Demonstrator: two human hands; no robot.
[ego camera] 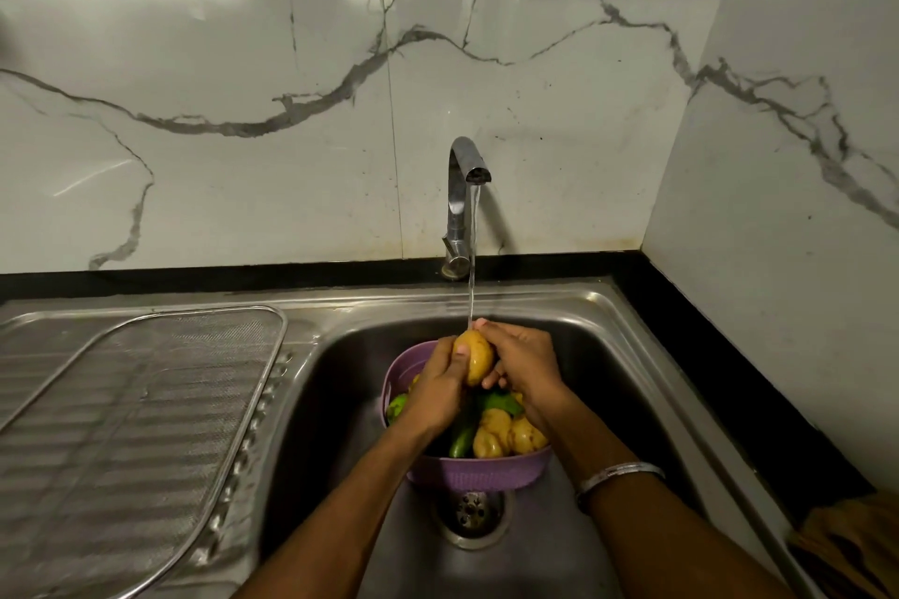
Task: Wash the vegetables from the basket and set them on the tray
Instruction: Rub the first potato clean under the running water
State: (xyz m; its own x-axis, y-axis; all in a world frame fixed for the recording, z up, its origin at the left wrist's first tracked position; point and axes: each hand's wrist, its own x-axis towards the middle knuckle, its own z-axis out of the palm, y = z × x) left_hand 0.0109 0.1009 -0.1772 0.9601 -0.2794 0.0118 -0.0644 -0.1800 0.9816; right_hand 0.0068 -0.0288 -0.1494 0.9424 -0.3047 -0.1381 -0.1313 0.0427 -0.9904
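**Potato under the running tap**

Both hands hold one yellow potato [473, 357] upright over the sink [627, 355], right under the thin stream of water [471, 253] that falls from the chrome faucet [462, 190]. The left hand [438, 387] wraps the potato from the left, its thumb laid across the front face. The right hand [523, 367] grips it from the right, with the fingers [489, 331] curled over the top end where the water lands. Neither hand is open; both close around the same potato.

Just below the hands, a purple perforated basket [479, 472] sits inside the sink bowl, beside the drain [471, 510], which shows just in front of its near wall. The basket holds more potatoes [506, 435] bunched at its right side, along with green vegetables [459, 440], one long and dark green near the middle and others paler toward the left rim and the back; their exact kind is hard to tell.

On the drainboard left of the bowl lies a metal mesh tray [146, 404], well apart from the basket. A silver bangle [618, 477] rings the right wrist. The black counter [720, 336] edges the sink, backed by white marble-patterned wall tiles [243, 63].
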